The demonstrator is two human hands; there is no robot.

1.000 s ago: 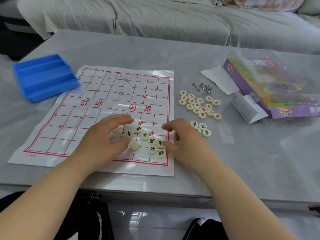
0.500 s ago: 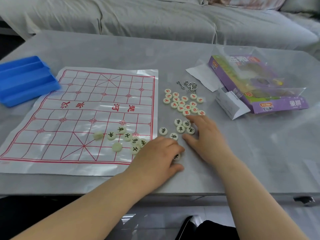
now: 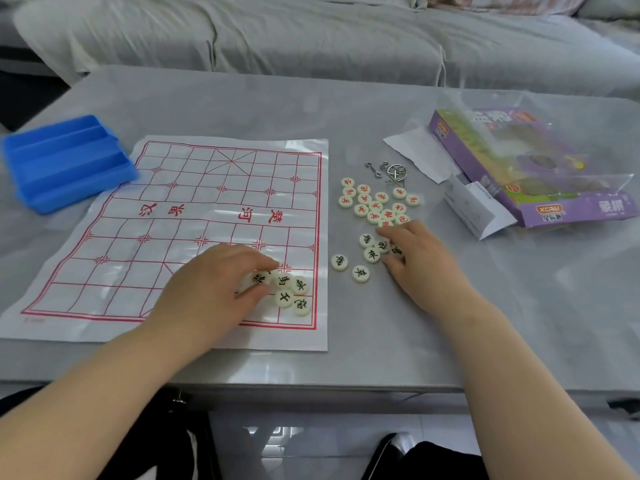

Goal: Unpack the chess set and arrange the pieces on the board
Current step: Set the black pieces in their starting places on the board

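The paper chess board (image 3: 194, 202), printed with a red grid, lies flat on the table. My left hand (image 3: 221, 289) is over its near right corner and pinches a black-lettered piece (image 3: 260, 279) between thumb and forefinger. Several more black-lettered pieces (image 3: 284, 298) lie beside it on the board. To the right of the board, my right hand (image 3: 419, 265) rests with spread fingers on loose black-lettered pieces (image 3: 371, 254) on the table; some are partly hidden under the fingers. A cluster of red-lettered pieces (image 3: 375, 206) lies just beyond that hand.
A blue plastic tray (image 3: 65, 161) sits at the board's far left corner. A purple game box (image 3: 533, 174) in clear wrap, a folded leaflet (image 3: 474, 209), white paper (image 3: 415, 150) and a metal ring puzzle (image 3: 391, 169) lie at right. A grey sofa (image 3: 311, 32) stands behind the table.
My left hand has moved from the table right of the board back over the board's near right corner, now with a piece in its fingers. My right hand stayed on the loose black pieces.
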